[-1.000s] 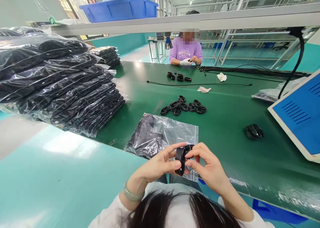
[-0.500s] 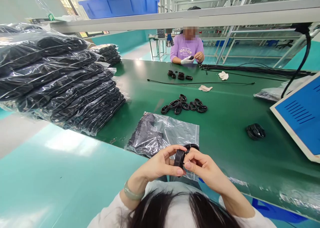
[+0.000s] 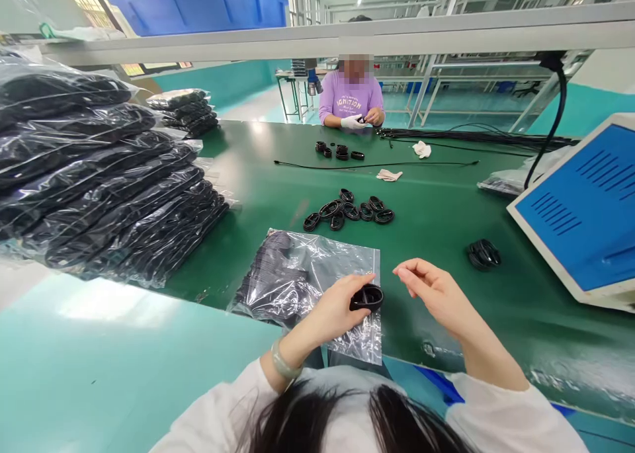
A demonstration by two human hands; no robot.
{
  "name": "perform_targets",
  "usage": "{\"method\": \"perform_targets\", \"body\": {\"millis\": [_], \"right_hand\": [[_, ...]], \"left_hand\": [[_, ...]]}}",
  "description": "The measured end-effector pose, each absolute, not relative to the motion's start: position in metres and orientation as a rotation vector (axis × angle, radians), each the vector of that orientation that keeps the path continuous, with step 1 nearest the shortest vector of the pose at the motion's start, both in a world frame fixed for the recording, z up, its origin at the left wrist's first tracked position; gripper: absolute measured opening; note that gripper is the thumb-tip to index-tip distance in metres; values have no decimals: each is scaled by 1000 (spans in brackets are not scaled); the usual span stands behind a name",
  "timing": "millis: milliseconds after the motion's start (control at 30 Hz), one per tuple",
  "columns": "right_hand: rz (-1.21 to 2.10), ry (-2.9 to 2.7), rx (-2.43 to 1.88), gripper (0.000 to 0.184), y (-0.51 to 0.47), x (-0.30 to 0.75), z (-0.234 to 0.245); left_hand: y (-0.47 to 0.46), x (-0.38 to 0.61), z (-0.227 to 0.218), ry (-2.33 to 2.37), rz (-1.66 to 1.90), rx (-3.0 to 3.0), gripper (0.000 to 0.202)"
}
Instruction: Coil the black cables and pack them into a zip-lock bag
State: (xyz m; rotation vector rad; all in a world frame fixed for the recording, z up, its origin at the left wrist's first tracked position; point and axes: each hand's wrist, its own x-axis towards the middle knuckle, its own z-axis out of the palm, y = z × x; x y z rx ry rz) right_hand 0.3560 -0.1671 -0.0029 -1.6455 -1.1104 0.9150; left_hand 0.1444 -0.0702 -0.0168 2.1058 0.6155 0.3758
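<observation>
On green factory bench (image 3: pixel 426 248), cable coil (image 3: pixel 367 297).

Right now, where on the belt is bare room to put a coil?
Bare green belt lies between the coil pile, the lone coil and the right hand. Crowded: the bag under the left hand with its held coil, and the stacked bags.

One camera, worn on my head, looks forward and down across the green table (image 3: pixel 436 195) from its near edge.
</observation>
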Motion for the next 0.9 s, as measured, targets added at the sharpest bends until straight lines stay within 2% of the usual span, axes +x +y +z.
{"method": "perform_targets", "body": {"millis": [100, 233, 267, 333, 433, 500, 533, 667, 733, 800, 900], "right_hand": [[757, -1215, -1754, 36, -136, 380, -13], [429, -1295, -2000, 32, -72, 426, -39], [411, -1295, -2015, 36, -55, 436, -46], [399, -1306, -2026, 57, -24, 449, -60], [426, -1280, -2044, 88, 10, 455, -77], [434, -1242, -2049, 95, 20, 452, -85], [432, -1225, -2044, 94, 22, 449, -86], [462, -1274, -1918, 93, -5, 423, -67], [557, -1460, -1626, 98, -36, 400, -43], [696, -1608, -1321, 101, -72, 374, -16], [875, -1747, -1132, 106, -120, 338, 14]], "left_hand": [[-69, 145, -25, 616, 336, 2062, 70], [-66, 142, -29, 602, 321, 2016, 60], [-65, 142, -30, 604, 321, 2003, 59], [-65, 141, -29, 625, 312, 1974, 64], [-65, 138, -24, 654, 263, 1895, 86], [-65, 134, -20, 643, 230, 1823, 99], [-64, 132, -17, 634, 230, 1791, 100], [-57, 126, -6, 673, 389, 1588, 68], [-51, 127, 1, 724, 510, 1425, 55], [-47, 127, 7, 680, 545, 1247, 52], [-48, 125, 12, 417, 397, 1017, 62]]}}
